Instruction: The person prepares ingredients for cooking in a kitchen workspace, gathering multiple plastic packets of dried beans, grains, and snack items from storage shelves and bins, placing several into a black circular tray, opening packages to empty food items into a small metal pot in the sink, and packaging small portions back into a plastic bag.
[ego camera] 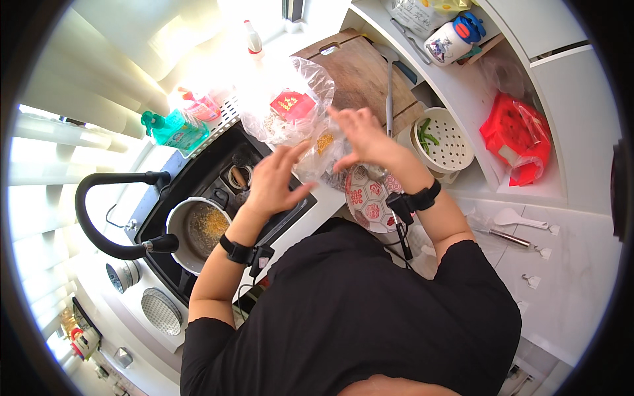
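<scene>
Both hands are raised apart over the counter. My left hand (277,183) has its fingers spread and holds nothing, near a clear plastic bag with yellow grains (325,144). My right hand (364,138), also empty with fingers apart, is over the right side of that bag. Behind them lies a larger clear plastic bag (317,79) with a red packet (292,105) in it. A metal pot (190,237) with yellow grains at its bottom stands in the black sink (163,218), left of my left forearm. A red-and-white patterned round item (369,205) lies below my right wrist.
A black faucet (91,213) arches over the pot. Soap bottles (181,131) stand behind the sink. Wooden cutting boards (356,74) lean at the back. A white colander (446,141) with green peppers (427,136) is at the right, beside shelves holding a red bag (517,133).
</scene>
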Demonstrator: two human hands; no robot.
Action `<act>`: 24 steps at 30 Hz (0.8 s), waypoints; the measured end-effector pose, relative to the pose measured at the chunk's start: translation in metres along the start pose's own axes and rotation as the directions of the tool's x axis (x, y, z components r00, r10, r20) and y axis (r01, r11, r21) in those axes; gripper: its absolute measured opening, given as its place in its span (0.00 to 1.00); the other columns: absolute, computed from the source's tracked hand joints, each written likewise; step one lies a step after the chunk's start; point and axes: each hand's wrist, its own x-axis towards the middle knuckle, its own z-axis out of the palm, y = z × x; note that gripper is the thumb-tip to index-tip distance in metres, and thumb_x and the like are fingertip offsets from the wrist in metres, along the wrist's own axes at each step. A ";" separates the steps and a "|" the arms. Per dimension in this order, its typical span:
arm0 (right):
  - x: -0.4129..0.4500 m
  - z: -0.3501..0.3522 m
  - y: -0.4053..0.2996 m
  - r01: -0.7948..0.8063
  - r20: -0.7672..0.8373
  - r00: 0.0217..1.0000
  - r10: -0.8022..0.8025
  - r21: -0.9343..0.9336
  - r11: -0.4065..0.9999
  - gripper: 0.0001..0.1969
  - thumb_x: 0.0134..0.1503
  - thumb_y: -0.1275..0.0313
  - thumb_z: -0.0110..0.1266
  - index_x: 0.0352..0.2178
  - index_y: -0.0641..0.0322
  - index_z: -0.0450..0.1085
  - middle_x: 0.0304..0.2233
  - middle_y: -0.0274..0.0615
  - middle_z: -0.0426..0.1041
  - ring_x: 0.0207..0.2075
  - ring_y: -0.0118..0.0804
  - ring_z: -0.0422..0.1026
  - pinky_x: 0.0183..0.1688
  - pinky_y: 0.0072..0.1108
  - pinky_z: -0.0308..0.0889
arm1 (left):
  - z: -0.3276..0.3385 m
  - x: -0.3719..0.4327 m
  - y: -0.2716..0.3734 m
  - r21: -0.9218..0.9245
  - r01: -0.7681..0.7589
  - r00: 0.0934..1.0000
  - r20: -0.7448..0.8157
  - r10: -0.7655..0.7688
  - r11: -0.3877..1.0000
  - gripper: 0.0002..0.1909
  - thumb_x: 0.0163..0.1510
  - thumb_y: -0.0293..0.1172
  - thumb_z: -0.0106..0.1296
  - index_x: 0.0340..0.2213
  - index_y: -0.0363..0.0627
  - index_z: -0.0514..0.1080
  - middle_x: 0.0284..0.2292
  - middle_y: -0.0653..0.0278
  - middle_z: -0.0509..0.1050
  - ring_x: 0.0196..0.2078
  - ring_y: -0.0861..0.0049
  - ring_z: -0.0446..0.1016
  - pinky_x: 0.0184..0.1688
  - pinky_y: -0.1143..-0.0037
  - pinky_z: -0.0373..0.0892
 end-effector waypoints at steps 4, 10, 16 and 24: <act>-0.012 0.065 -0.029 0.150 -0.105 0.982 -0.156 -0.062 0.987 0.64 0.32 0.45 0.73 0.66 0.54 0.44 0.56 0.49 0.60 0.59 0.51 0.54 0.57 0.46 0.55 | 0.041 -0.009 -0.011 0.078 0.008 0.996 0.092 -0.015 0.997 0.23 0.46 0.36 0.63 0.44 0.45 0.72 0.39 0.57 0.72 0.33 0.63 0.76 0.34 0.71 0.72; 0.020 0.102 -0.031 -0.084 -0.149 0.948 0.280 0.733 0.675 0.41 0.45 0.77 0.60 0.59 0.63 0.48 0.32 0.51 0.69 0.36 0.52 0.72 0.43 0.35 0.68 | 0.012 0.008 0.006 -0.081 0.097 0.958 -0.263 -0.115 0.992 0.18 0.50 0.26 0.51 0.44 0.41 0.70 0.47 0.56 0.72 0.31 0.66 0.77 0.32 0.70 0.72; 0.005 0.091 -0.030 -0.206 -0.205 0.903 0.379 0.568 0.797 0.31 0.51 0.72 0.55 0.57 0.60 0.56 0.34 0.53 0.73 0.32 0.44 0.74 0.39 0.30 0.69 | 0.011 -0.014 -0.049 0.052 0.249 0.956 -0.174 -0.236 0.967 0.17 0.52 0.22 0.51 0.44 0.44 0.75 0.42 0.56 0.72 0.30 0.69 0.75 0.32 0.73 0.71; -0.012 0.048 -0.017 0.022 -0.113 0.973 0.202 0.914 0.405 0.10 0.56 0.77 0.45 0.38 0.66 0.71 0.29 0.41 0.74 0.34 0.34 0.74 0.41 0.24 0.70 | 0.020 -0.030 -0.067 -0.429 0.262 0.913 -0.180 -0.366 0.864 0.14 0.48 0.11 0.44 0.29 0.40 0.77 0.37 0.62 0.70 0.39 0.74 0.71 0.42 0.79 0.67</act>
